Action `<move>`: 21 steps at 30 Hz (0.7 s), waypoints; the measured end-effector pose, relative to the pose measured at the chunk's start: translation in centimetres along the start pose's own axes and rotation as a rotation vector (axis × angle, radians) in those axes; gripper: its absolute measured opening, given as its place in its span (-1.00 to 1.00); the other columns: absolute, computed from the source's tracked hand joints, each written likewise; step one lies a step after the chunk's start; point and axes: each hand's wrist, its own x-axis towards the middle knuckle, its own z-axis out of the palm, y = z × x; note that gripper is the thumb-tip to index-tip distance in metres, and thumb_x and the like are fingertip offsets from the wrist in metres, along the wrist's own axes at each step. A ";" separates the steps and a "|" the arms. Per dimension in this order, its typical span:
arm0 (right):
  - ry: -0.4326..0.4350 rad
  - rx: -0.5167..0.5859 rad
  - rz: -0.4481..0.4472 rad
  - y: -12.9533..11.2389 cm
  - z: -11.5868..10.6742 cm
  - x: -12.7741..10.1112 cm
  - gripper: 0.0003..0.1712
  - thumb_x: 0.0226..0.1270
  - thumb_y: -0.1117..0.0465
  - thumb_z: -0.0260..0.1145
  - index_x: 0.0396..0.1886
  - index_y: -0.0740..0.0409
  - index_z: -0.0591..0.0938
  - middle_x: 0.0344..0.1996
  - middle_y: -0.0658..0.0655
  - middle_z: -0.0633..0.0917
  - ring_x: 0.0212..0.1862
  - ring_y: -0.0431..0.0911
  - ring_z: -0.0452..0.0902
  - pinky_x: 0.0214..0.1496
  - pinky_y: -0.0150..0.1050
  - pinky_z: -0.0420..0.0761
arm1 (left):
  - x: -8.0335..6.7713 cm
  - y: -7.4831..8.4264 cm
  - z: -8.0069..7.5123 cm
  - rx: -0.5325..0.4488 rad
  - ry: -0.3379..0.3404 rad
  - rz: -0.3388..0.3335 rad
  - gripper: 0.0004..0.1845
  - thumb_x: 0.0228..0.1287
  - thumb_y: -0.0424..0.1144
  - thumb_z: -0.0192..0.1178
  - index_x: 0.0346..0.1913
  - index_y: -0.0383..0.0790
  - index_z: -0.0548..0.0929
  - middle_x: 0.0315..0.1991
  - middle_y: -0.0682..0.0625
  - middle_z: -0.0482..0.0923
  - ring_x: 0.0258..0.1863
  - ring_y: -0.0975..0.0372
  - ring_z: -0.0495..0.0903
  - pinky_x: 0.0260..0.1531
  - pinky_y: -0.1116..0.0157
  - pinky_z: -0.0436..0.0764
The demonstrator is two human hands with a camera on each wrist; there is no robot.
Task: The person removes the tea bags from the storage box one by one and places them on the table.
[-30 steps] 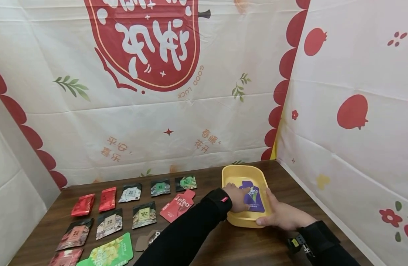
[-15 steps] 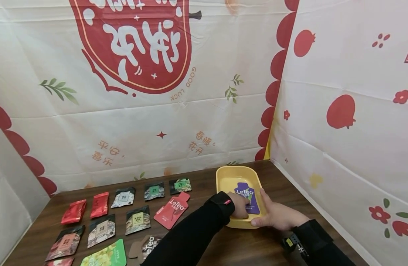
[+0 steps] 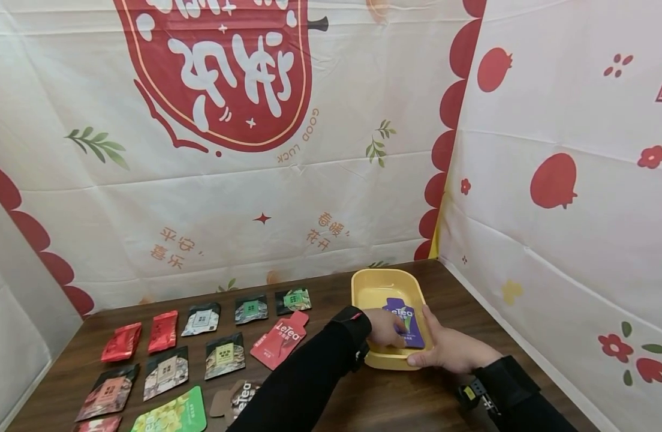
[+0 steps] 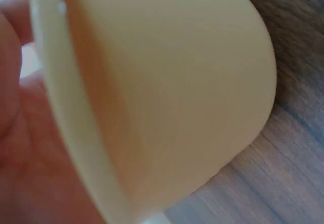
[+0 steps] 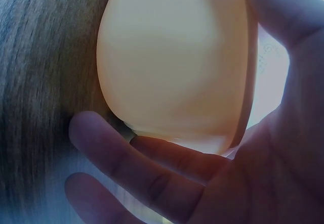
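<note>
**Two hands at the yellow tray**

A yellow tray (image 3: 370,292) sits on the brown table (image 3: 455,294), near the corner where the two cloth walls meet. A purple LeTea packet (image 3: 408,323) lies flat inside the tray, on its bottom.

The left hand (image 3: 386,329) reaches over the near left edge of the tray. Its fingers are bent down onto the near end of the purple packet. From above I cannot tell if they pinch the packet or only press on it. In the left wrist view, the tray's pale outer wall (image 4: 177,97) fills the picture, very close, with a blurry bit of the hand beside it.

The right hand (image 3: 447,348) holds the tray at its near right corner. The thumb lies along the right rim and the other fingers curl under the front edge. In the right wrist view, the fingers (image 5: 126,155) are spread a little and bent under the tray's round side (image 5: 172,57).

Left of the tray, more packets lie in rows on the table. A red LeTea packet (image 3: 279,341) is nearest the tray. Further left are small dark packets (image 3: 225,355) and two red packets (image 3: 162,331). A green packet (image 3: 171,414) lies at the near edge. A brown LeTea packet (image 3: 239,397) is partly hidden by the black sleeve (image 3: 304,384).
</note>
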 end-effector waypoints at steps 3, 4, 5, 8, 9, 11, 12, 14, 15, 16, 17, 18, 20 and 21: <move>0.001 -0.010 0.004 0.0 0.0 0.0 0.53 0.11 -0.24 0.50 0.52 0.42 -0.40 0.34 0.68 0.17 0.26 0.34 0.35 0.26 0.31 0.26 | 0.1 -0.1 0.1 -0.047 0.079 -0.017 -0.55 0.32 0.05 0.30 0.24 0.11 0.63 0.08 0.12 0.55 0.04 0.32 0.42 0.10 0.34 0.35; 0.003 -0.011 0.004 0.0 0.0 0.0 0.53 0.11 -0.25 0.50 0.52 0.42 -0.39 0.34 0.67 0.18 0.25 0.33 0.36 0.26 0.31 0.27 | 0.2 -0.1 0.2 -0.064 0.104 -0.013 -0.54 0.31 0.03 0.32 0.26 0.09 0.62 0.09 0.09 0.55 0.04 0.32 0.42 0.09 0.35 0.35; 0.004 -0.009 0.001 0.1 0.0 0.0 0.53 0.11 -0.24 0.50 0.52 0.41 -0.40 0.33 0.67 0.19 0.24 0.32 0.37 0.26 0.30 0.27 | 0.3 -0.1 0.2 -0.081 0.124 0.001 -0.52 0.31 0.00 0.33 0.27 0.06 0.61 0.09 0.07 0.55 0.04 0.32 0.42 0.08 0.37 0.35; 0.008 -0.005 -0.011 0.1 0.1 0.0 0.53 0.11 -0.23 0.51 0.52 0.40 -0.40 0.32 0.66 0.23 0.19 0.25 0.40 0.26 0.27 0.29 | 0.4 0.0 0.6 -0.156 0.132 0.039 -0.49 0.30 -0.09 0.35 0.30 -0.01 0.58 -0.04 0.08 0.57 -0.05 0.33 0.46 0.00 0.42 0.38; 0.008 0.000 -0.016 0.1 0.2 0.0 0.53 0.11 -0.22 0.51 0.52 0.40 -0.40 0.32 0.66 0.23 0.17 0.23 0.41 0.26 0.25 0.30 | 0.4 0.1 0.7 -0.171 0.126 0.054 -0.49 0.31 -0.11 0.35 0.30 -0.03 0.58 -0.11 0.11 0.57 -0.10 0.34 0.46 -0.05 0.44 0.39; 0.009 0.007 -0.027 0.2 0.3 0.0 0.52 0.12 -0.20 0.51 0.52 0.40 -0.41 0.33 0.65 0.22 0.16 0.20 0.41 0.26 0.21 0.30 | 0.3 0.4 0.9 -0.188 0.119 0.083 -0.52 0.32 -0.13 0.34 0.28 -0.09 0.59 -0.27 0.15 0.56 -0.21 0.35 0.48 -0.15 0.47 0.41; 0.009 0.008 -0.029 0.2 0.4 -0.1 0.52 0.12 -0.20 0.51 0.52 0.40 -0.40 0.33 0.64 0.22 0.15 0.19 0.41 0.26 0.20 0.30 | 0.3 0.5 1.0 -0.194 0.117 0.084 -0.54 0.33 -0.14 0.33 0.27 -0.10 0.60 -0.32 0.15 0.53 -0.25 0.35 0.48 -0.20 0.48 0.42; 0.010 0.006 -0.030 0.2 0.4 -0.1 0.52 0.12 -0.21 0.51 0.52 0.41 -0.40 0.33 0.64 0.23 0.13 0.17 0.42 0.26 0.18 0.31 | 0.2 0.8 1.1 -0.157 0.146 0.079 -0.58 0.34 -0.10 0.32 0.21 -0.11 0.63 -0.34 0.17 0.52 -0.28 0.36 0.47 -0.23 0.49 0.41; 0.011 0.001 -0.030 0.2 0.4 -0.1 0.52 0.12 -0.21 0.51 0.52 0.42 -0.39 0.33 0.64 0.24 0.11 0.16 0.43 0.25 0.17 0.32 | 0.2 0.9 1.1 -0.152 0.166 0.070 -0.61 0.33 -0.09 0.32 0.17 -0.11 0.65 -0.33 0.16 0.53 -0.29 0.36 0.47 -0.24 0.49 0.42; 0.011 -0.003 -0.027 0.2 0.4 -0.1 0.52 0.12 -0.21 0.51 0.52 0.43 -0.39 0.32 0.63 0.25 0.08 0.15 0.44 0.24 0.17 0.33 | 0.1 1.0 1.1 -0.148 0.190 0.061 -0.63 0.32 -0.08 0.33 0.14 -0.11 0.66 -0.32 0.16 0.55 -0.29 0.36 0.47 -0.24 0.48 0.42; 0.010 -0.005 -0.022 0.2 0.4 -0.1 0.51 0.12 -0.21 0.51 0.52 0.43 -0.39 0.29 0.62 0.29 0.05 0.14 0.45 0.22 0.15 0.36 | 0.1 1.0 1.0 -0.145 0.220 0.054 -0.64 0.30 -0.08 0.34 0.10 -0.12 0.67 -0.31 0.15 0.56 -0.29 0.36 0.48 -0.24 0.48 0.43; 0.008 -0.007 -0.015 0.1 0.3 -0.1 0.51 0.12 -0.22 0.50 0.52 0.42 -0.39 0.24 0.59 0.35 0.01 0.13 0.46 0.18 0.12 0.39 | 0.1 0.9 1.0 -0.143 0.252 0.049 -0.65 0.28 -0.08 0.36 0.07 -0.11 0.67 -0.28 0.15 0.56 -0.29 0.37 0.47 -0.24 0.48 0.43; 0.002 0.001 -0.004 0.1 0.2 -0.1 0.51 0.13 -0.21 0.50 0.52 0.39 -0.40 0.12 0.51 0.45 -0.04 0.11 0.48 0.12 0.09 0.42 | 0.0 0.6 0.9 -0.163 0.317 0.043 -0.66 0.22 -0.12 0.39 0.03 -0.11 0.66 -0.22 0.14 0.57 -0.26 0.37 0.48 -0.22 0.49 0.43; 0.001 0.005 -0.002 0.1 0.2 -0.1 0.51 0.13 -0.21 0.50 0.52 0.39 -0.41 0.07 0.47 0.48 -0.06 0.11 0.49 0.11 0.09 0.43 | -0.1 0.4 0.9 -0.183 0.350 0.050 -0.66 0.19 -0.16 0.40 0.02 -0.12 0.65 -0.20 0.13 0.59 -0.25 0.37 0.48 -0.20 0.49 0.44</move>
